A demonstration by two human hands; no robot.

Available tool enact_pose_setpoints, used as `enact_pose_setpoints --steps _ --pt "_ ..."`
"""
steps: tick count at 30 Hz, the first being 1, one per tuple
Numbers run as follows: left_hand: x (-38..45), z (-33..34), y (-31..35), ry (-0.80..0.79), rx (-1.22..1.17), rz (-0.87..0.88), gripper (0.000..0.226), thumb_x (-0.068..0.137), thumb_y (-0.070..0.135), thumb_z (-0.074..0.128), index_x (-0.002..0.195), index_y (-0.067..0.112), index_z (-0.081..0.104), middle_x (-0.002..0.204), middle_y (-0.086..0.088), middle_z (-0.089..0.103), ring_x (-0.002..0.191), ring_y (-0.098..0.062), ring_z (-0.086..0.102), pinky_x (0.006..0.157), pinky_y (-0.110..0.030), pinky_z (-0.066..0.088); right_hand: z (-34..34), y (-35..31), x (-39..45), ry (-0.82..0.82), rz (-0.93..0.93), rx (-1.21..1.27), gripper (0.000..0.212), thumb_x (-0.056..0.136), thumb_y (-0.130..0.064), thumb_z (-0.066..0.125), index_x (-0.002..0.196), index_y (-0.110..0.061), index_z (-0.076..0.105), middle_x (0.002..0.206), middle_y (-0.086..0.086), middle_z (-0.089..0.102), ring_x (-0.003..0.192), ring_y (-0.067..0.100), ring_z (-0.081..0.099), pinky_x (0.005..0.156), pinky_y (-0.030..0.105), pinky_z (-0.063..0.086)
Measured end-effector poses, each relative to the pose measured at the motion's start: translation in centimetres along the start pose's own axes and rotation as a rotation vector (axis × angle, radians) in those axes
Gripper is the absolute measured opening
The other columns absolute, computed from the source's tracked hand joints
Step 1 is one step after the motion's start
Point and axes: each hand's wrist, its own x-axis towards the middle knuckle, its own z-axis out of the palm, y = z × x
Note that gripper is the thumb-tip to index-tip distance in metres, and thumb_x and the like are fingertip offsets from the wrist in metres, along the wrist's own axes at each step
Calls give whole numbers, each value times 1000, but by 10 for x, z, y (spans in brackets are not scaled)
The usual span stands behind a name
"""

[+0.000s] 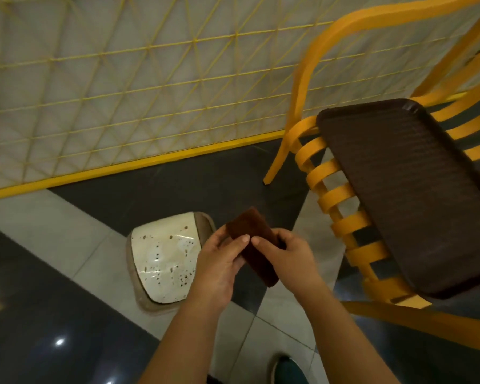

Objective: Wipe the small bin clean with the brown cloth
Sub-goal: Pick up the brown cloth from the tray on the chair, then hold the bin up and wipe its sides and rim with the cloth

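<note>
Cloth [257, 250] partly hidden by left hand [219, 261], right hand [291, 259].

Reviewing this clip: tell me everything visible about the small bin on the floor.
The small bin stands on the tiled floor, seen from above, left of the hands and apart from them. It is squarish with rounded corners, with a beige rim that looks like plastic. Its glossy cream top or inside, which one I cannot tell, is dotted with dark brown specks and shows a bright glare streak. Nothing touches it: the left hand and right hand both grip the brown cloth above the floor beside it, so wiping has not begun.
</note>
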Motion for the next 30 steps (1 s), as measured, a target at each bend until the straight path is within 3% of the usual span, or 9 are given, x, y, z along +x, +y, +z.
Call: enact_pose_setpoints --steps 6,9,13,17,20,22,26,30 --pt "-13 -45 -12 127 2 43 32 86 5 64 116 17 63 106 -8 73 103 -20 68 94 -37 52 42 21 1 -82 -9 21 12 86 -32 67 98 -36 65 90 -11 70 87 9 67 82 39 57" --pt "-20 -65 -20 188 -25 65 35 87 7 65 120 15 60 107 -10 72 98 -22 70 86 -37 55 58 30 -2 -127 -4 25 19 90 -30 63 107 -39 62 98 -15 68 95 8 64 88 38 54" --pt "-36 -88 -35 270 -104 71 34 88 5 64 120 11 56 106 -14 70 89 -20 72 72 -28 59 68 40 -7 -73 -27 80 16 90 -28 63 105 -35 62 98 -11 68 93 10 65 84 36 55" --pt "-51 -108 -54 342 -215 7 27 91 8 61 118 7 58 100 -16 71 94 -26 69 79 -33 55 69 46 -16 -5 1 161 21 91 -27 61 112 -29 54 104 -8 63 96 14 61 78 32 51" --pt "-58 -119 -67 338 -250 -47 22 92 16 61 112 4 61 100 -16 71 98 -26 66 79 -33 53 68 52 -27 6 2 188 29 92 -25 60 118 -34 49 109 -9 60 102 17 58 88 41 50" --pt "-60 -125 -76 346 -276 -70 25 91 17 63 111 2 61 101 -16 70 97 -25 66 76 -33 53 66 58 -37 -9 -1 193 34 93 -23 59 122 -36 48 107 -11 59 100 15 58 86 41 50" --pt "-54 -128 -93 362 -309 -110 35 93 15 61 124 2 55 101 -15 66 94 -23 64 74 -31 52 59 77 -51 -9 -19 143 25 94 -28 56 117 -35 50 102 -9 60 91 12 59 70 31 50" --pt "-37 -130 -104 403 -287 -156 44 96 14 55 136 -1 45 112 -16 60 101 -26 59 87 -33 49 56 99 -52 17 33 92 27 90 -40 59 115 -32 53 104 -3 61 95 21 60 82 45 54"
